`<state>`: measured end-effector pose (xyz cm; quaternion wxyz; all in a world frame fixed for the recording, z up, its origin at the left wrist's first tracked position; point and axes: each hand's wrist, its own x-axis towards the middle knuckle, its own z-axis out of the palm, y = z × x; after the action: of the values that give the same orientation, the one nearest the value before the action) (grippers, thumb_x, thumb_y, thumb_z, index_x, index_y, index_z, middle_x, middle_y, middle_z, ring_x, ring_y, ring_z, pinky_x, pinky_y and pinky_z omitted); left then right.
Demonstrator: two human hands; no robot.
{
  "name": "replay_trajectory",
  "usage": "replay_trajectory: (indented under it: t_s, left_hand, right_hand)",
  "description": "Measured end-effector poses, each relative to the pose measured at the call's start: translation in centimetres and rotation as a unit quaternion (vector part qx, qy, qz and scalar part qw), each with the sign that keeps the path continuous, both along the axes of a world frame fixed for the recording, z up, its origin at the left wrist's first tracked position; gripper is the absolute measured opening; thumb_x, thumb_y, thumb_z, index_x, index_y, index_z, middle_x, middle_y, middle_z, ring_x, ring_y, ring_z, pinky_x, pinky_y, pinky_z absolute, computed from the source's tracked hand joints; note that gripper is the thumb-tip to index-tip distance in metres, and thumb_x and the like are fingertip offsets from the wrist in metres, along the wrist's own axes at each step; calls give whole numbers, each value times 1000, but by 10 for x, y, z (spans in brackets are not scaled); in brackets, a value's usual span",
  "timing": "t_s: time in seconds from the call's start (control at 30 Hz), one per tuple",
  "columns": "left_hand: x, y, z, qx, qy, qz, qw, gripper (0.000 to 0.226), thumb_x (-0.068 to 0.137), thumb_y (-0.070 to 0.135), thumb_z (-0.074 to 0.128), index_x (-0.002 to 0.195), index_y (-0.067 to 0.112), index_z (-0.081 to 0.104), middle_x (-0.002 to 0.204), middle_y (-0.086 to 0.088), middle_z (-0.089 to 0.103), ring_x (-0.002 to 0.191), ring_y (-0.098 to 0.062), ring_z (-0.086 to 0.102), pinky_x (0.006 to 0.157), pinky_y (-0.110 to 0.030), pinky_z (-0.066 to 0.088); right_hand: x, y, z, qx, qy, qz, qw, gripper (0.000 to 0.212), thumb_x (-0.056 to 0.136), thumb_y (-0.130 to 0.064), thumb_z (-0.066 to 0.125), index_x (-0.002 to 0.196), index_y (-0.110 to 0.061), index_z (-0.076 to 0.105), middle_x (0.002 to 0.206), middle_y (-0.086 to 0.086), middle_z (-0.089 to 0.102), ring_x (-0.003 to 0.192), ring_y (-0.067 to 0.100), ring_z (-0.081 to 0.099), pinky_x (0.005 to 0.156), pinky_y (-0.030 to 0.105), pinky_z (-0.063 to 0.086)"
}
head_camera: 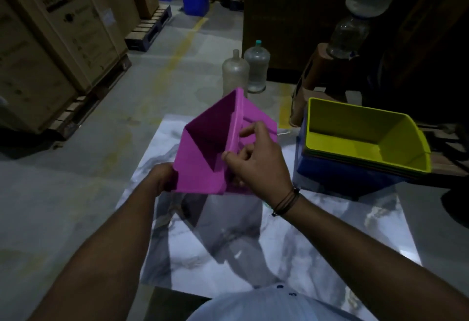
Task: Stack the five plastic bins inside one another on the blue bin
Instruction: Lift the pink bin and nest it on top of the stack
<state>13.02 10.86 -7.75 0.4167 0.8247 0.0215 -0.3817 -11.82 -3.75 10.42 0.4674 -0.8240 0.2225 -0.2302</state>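
Note:
A magenta plastic bin (203,158) is held in the air above the marble-patterned board (279,244), tilted with its opening facing up and left. My left hand (162,178) grips its near lower corner. My right hand (256,160) clasps its right rim, thumb inside. To the right, a blue bin (330,178) stands on the board. A yellow-green bin (365,138) is nested on top of it, with thin edges of other coloured bins showing between the two.
Two clear water jugs (243,72) stand on the floor behind the board. A brown stool (327,72) with a bottle on it is at the back right. Large cardboard boxes on pallets (50,49) line the left side. Blue crates are at the far back.

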Motion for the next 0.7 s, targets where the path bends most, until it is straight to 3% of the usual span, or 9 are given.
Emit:
replay_trajectory:
  t_s: [0.07,0.13,0.2,0.27,0.33,0.4,0.53,0.6,0.7]
  left_hand:
    - [-2,-6,8,-11,-37,31,999,33,93,13,57,123,2,67,90,-9,64,79,-26,61,72,-38,56]
    - [-2,-9,23,-40,-81,69,994,25,88,27,68,103,8,73,105,-15,70,87,-28,63,73,-41,54]
    - [-1,-10,41,-96,-89,114,985,33,85,43,75,95,12,73,109,-15,73,88,-29,67,75,-42,56]
    - [-1,-12,66,-163,-68,129,976,47,88,56,69,97,10,70,94,-10,72,77,-25,68,63,-30,57]
    - [0,-11,91,-186,-48,91,977,57,89,68,57,87,12,65,82,-6,65,70,-19,62,58,-25,52]
    - [1,-7,114,-181,-12,61,982,64,87,78,48,81,15,60,72,-2,59,63,-15,56,58,-24,49]
    - [6,-6,140,-133,-15,34,990,68,92,76,41,75,12,56,57,-3,58,47,-13,54,49,-19,44]
    - [6,-8,147,-95,-32,8,995,73,93,77,37,75,8,58,66,-10,59,58,-19,54,57,-26,42]
    - [4,-11,149,-58,-58,-5,997,72,94,74,39,75,7,58,58,-9,60,55,-19,56,58,-26,44]
  right_hand:
    - [-1,-22,-8,6,-3,-60,998,31,79,-19,69,101,-16,47,57,3,60,45,12,56,50,29,51]
    - [0,-57,-20,39,0,-157,987,26,76,-26,65,95,-17,52,65,4,62,55,9,60,58,29,52]
    - [1,-97,-32,79,35,-225,971,27,68,-41,56,86,-21,57,79,10,68,74,28,68,70,47,58]
    - [-1,-125,-38,89,83,-232,965,32,67,-46,50,81,-18,59,81,13,68,75,38,68,67,55,59]
    - [-3,-141,-34,108,136,-209,962,26,79,-35,49,83,-10,58,72,9,61,61,28,66,50,38,60]
    - [-3,-153,-29,134,192,-186,954,14,91,-21,48,89,-10,56,71,7,54,47,12,57,36,21,47]
    - [-1,-167,-29,359,154,-197,899,27,90,-13,43,63,-14,43,42,3,37,33,14,37,42,18,37]
    - [-2,-171,-34,409,157,-189,879,36,96,-15,37,60,-19,36,33,-4,27,28,9,32,37,14,36]
    - [-8,-170,-40,430,155,-168,873,37,101,-16,34,65,-18,39,32,-7,27,24,4,29,31,13,36]
